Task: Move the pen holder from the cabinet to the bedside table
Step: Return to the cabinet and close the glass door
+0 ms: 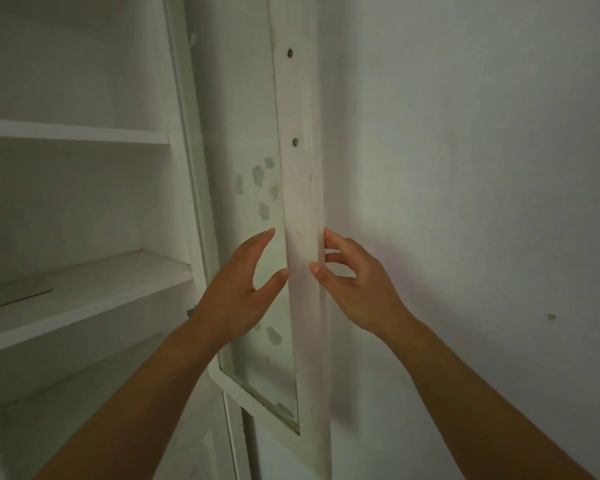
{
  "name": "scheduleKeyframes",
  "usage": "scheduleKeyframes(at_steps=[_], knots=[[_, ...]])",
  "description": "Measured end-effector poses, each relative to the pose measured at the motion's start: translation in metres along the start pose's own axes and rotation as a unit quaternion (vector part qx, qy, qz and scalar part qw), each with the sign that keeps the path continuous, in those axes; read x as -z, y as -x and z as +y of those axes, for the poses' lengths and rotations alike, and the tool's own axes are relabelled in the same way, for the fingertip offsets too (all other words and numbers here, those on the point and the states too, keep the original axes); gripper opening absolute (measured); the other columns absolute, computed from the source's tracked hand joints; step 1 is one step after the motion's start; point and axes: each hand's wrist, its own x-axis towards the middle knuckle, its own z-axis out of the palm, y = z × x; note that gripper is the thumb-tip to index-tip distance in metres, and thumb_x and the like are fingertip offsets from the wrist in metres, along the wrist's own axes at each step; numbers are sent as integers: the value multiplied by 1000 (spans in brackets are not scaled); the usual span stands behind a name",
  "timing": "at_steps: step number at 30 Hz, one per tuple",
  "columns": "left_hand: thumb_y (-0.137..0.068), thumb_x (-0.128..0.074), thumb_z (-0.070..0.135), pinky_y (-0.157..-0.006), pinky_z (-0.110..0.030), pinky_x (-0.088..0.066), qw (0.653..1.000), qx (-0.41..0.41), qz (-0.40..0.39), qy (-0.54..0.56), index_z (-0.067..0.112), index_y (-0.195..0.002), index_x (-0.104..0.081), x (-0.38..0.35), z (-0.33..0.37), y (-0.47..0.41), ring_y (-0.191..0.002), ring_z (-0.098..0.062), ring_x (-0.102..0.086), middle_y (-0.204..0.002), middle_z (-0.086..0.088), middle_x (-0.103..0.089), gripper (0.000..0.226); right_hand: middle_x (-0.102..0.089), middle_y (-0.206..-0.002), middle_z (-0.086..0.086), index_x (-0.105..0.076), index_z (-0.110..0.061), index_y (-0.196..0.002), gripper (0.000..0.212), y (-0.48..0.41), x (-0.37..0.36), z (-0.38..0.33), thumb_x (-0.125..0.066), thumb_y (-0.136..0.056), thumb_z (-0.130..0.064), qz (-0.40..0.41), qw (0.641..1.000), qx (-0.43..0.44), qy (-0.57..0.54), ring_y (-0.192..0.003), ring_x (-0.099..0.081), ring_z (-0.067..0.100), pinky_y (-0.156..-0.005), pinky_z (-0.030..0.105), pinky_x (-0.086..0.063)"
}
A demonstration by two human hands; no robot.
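The white cabinet stands on the left with bare open shelves, and no pen holder is in view. Its door, a white frame around a glass pane with faded sticker marks, stands swung out towards me. My right hand holds the door's outer edge, thumb on the front face and fingers curled behind it. My left hand is spread flat in front of the glass, with its thumb tip touching the frame's inner edge.
A thin flat sheet lies on the middle shelf at the far left. A plain white wall fills the right side, close behind the door. Two screws show on the door frame above my hands.
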Motion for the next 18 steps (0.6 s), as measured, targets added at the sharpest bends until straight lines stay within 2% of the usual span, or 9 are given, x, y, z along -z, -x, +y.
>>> scheduleKeyframes(at_steps=[2, 6, 10, 15, 18], knots=[[-78, -40, 57, -110, -45, -31, 1000, 9, 8, 8, 38, -141, -21, 5, -2, 2, -136, -14, -30, -151, 10, -26, 69, -52, -126, -19, -43, -31, -135, 53, 3, -2, -1, -58, -86, -39, -17, 1000, 15, -10, -108, -54, -2, -78, 12, -49], [-77, -41, 58, -110, -42, -32, 1000, 2, 20, 18, 40, -139, -24, 16, -9, 11, -134, -10, -32, -148, 12, -30, 67, -52, -127, -23, -42, -34, -136, 52, 4, -6, -2, -58, -86, -36, -42, 998, 15, -54, -110, -54, -5, -77, 5, -46], [-76, -43, 57, -107, -37, -35, 999, 4, 25, 29, 44, -136, -27, 22, -14, 20, -128, -3, -37, -145, 13, -34, 64, -47, -121, -38, -38, -40, -135, 55, 10, -17, -2, -60, -87, -28, -68, 991, 11, -111, -104, -51, -19, -73, 5, -46], [-80, -45, 60, -102, -29, -38, 998, 13, 47, 41, 44, -136, -30, 41, -23, 31, -121, 3, -40, -136, 21, -37, 60, -51, -120, -39, -41, -51, -122, 50, 16, -25, -12, -60, -77, -39, -80, 984, 25, -155, -111, -54, -9, -75, 10, -48], [-81, -42, 59, -92, -16, -41, 997, 12, 68, 28, 44, -135, -31, 64, -28, 38, -119, 3, -40, -134, 22, -36, 57, -54, -124, -34, -44, -47, -126, 51, 22, -43, -19, -59, -77, -40, -108, 980, 43, -163, -114, -55, -3, -82, 21, -53]])
